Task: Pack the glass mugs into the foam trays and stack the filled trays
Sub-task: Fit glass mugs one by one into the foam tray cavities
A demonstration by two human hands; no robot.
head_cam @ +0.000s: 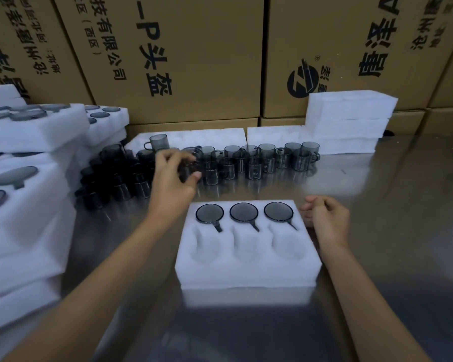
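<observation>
**Tray half filled, left hand among the loose mugs**

A white foam tray [247, 267] sits on the steel table [392, 231] right in front of the person. Its far row holds three smoky glass mugs [243, 212], sunk to the rim with handles pointing toward the near side; the three near pockets have nothing in them.

The left hand [174, 178] reaches past the tray's far left corner into the cluster of loose mugs [256, 160] standing on the table. Its fingers are curled with the thumb stretched toward them, right at a mug — motion blur hides whether anything is actually gripped, so I cannot tell. The right hand [324, 218] hovers just beside the tray's right edge, fingers loosely curled, holding nothing.

More loose mugs, darker and packed close, stand to the left of the hand. Beyond the cluster lie two foam pieces [194, 138] end to end, one mug [158, 142] upright on the left one. Filled trays [32, 178] are stacked at the left edge — mug rims show in their tops. A plain foam stack [351, 118] stands at far right, and printed cartons [183, 48] form the back wall.
</observation>
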